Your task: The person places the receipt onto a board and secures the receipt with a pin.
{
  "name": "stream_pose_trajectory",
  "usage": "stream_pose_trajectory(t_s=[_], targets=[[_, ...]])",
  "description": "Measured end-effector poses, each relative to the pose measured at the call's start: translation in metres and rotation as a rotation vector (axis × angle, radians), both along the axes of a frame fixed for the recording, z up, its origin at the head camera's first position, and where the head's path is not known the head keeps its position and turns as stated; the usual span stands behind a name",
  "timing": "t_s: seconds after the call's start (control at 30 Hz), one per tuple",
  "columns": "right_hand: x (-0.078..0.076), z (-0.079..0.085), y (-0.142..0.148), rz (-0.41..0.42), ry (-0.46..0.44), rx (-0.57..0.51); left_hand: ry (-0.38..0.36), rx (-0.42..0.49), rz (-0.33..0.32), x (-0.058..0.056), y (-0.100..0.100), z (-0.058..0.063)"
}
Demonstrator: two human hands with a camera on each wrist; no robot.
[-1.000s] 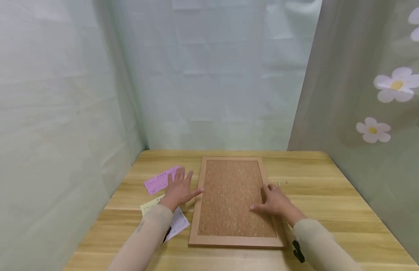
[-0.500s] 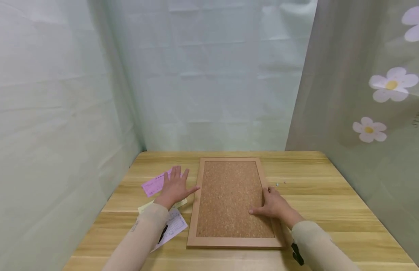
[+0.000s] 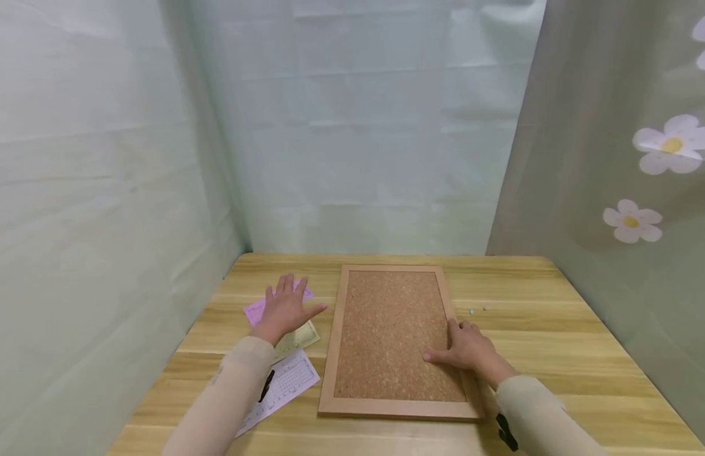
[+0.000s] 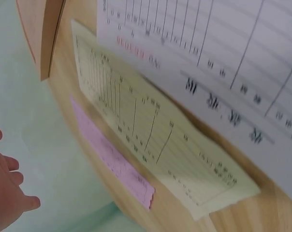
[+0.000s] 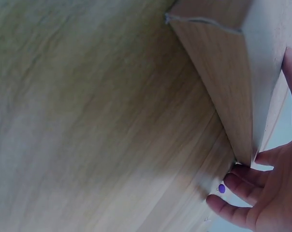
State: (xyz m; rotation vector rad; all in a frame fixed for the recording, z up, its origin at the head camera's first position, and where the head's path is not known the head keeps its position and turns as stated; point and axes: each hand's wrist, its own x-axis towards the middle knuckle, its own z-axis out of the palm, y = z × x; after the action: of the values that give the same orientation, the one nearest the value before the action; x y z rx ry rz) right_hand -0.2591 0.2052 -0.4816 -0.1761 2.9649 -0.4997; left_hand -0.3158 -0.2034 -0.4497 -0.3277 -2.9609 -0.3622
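A corkboard (image 3: 386, 335) with a pale wooden frame lies flat on the wooden table. My right hand (image 3: 470, 348) holds its right side, thumb on the cork and the other fingers down along the frame's outer edge, as the right wrist view also shows. Left of the board, my left hand (image 3: 285, 310) is spread and holds nothing, above several printed paper slips. A pink slip (image 3: 254, 310) is partly covered by this hand. Nearer to me are a yellow slip (image 3: 304, 335) and a white slip (image 3: 295, 377), the latter partly hidden by my sleeve.
Two tiny objects, one pale (image 3: 472, 311), lie on the table right of the board; in the right wrist view a small purple piece (image 5: 222, 188) shows by my fingertips. Pale curtains stand behind and left of the table; a flowered curtain (image 3: 631, 221) hangs right.
My left hand has drawn away leftward from the board's left edge, so more of the yellow and white slips shows. The right hand has stayed at the board's right side.
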Motion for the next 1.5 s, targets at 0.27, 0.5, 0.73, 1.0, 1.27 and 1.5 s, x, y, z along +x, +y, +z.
stream_pose_trajectory(t_s=[0.27, 0.5, 0.73, 1.0, 1.27, 1.5], targets=[[0.001, -0.002, 0.006, -0.005, 0.01, 0.026, 0.02, 0.061, 0.01, -0.006, -0.016, 0.012], [0.002, 0.0, 0.006, -0.004, 0.017, 0.029, 0.006, 0.14, 0.053, -0.013, -0.036, 0.017], [0.003, 0.001, 0.006, 0.004, 0.029, 0.032, -0.039, 0.218, 0.114, -0.017, -0.053, 0.022], [0.002, -0.002, 0.007, 0.009, 0.049, 0.046, -0.059, 0.308, 0.147, -0.017, -0.075, 0.019], [0.002, -0.005, 0.006, 0.009, 0.058, 0.04, -0.115, 0.394, 0.202, -0.012, -0.093, 0.01], [0.002, -0.008, 0.005, -0.004, 0.05, 0.027, -0.161, 0.467, 0.242, -0.009, -0.106, 0.001]])
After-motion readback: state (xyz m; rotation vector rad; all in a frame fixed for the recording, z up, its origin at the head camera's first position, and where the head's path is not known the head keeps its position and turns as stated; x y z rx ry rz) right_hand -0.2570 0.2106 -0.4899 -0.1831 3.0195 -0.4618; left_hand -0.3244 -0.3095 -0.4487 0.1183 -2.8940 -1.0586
